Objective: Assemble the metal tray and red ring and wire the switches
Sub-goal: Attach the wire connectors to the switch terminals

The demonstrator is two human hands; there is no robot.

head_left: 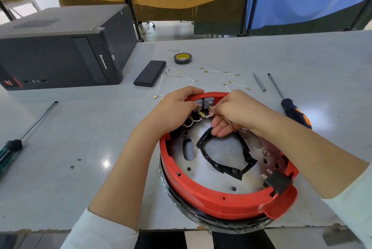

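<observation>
- I am steadying the red ring at its far rim with my left hand, thumb beside the grey switches.
- My right hand, nearer the switches, is pinching a white wire whose terminal is pointing left toward them.

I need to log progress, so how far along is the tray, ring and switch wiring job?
Done: the red ring sits around the metal tray, and white leads already reach the grey switches. In hand: the left hand grips the ring by the switches while the right hand pinches a white wire there. Left: spare wires lie on the table.
</observation>
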